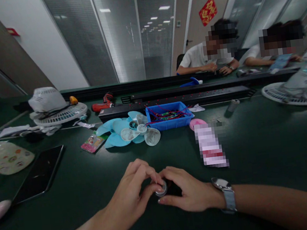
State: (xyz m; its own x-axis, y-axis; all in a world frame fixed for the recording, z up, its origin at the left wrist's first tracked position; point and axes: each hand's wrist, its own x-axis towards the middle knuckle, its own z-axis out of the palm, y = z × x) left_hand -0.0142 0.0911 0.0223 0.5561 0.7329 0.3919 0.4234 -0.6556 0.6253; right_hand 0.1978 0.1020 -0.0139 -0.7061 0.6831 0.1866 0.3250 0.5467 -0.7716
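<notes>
Currently, I view a dark green surface with both bare hands at work in the lower center of the frame. The left grip is pinching a small round metallic piece between thumb and fingertips; the piece is located just below the middle of the frame, between the two hands. The right grip is curved around the right side of that piece, thumb below and fingers above; I cannot tell whether it is grasping the piece or only positioned beside it. A wristwatch is fitted on the right wrist. Near the center of the frame, I identify a blue bin containing red and dark wires. Left of the bin lie light blue fan blades, with a grayish fan blade overlapping them, then a colorful packet. At left, a black flat device lies on the surface. Behind these items I locate a red and black power drill, next to long black bars. Right of center stands a small cylinder. At upper right, two people in white tops sit across the surface.
</notes>
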